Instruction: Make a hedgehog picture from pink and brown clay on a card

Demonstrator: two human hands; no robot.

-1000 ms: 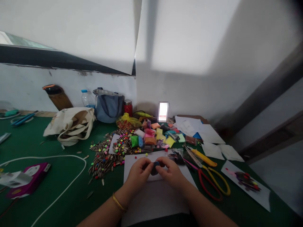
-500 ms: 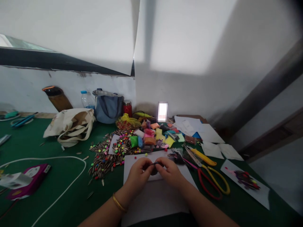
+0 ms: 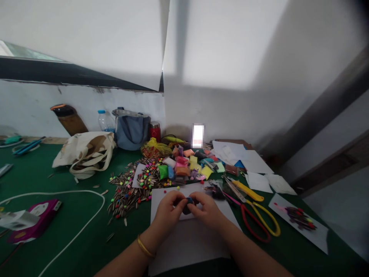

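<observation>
Both my hands meet over a sheet of white paper [image 3: 184,246], with my left hand [image 3: 170,211] and my right hand [image 3: 206,211] pinching a small dark blue lump, probably modelling clay [image 3: 189,200], between their fingertips. A darker part of it [image 3: 186,210] shows below the fingers, and the fingers hide most of it. A gold bangle [image 3: 145,247] circles my left wrist. Just left of my left hand lies a heap of striped sunflower seeds [image 3: 129,192] mixed with coloured beads. Small packets of coloured clay [image 3: 178,167] lie beyond my hands.
Red-and-yellow-handled scissors [image 3: 256,223] and a yellow utility knife [image 3: 248,191] lie to the right, beside a decorated paper [image 3: 298,223]. A canvas tote bag [image 3: 85,156], a white cord [image 3: 66,194] and a magenta package [image 3: 34,221] lie left on the green tabletop [image 3: 72,238].
The dark blue piece between my fingertips looks thicker than the thin strip showing half a second ago. My hands have stayed in nearly the same place over the paper.
</observation>
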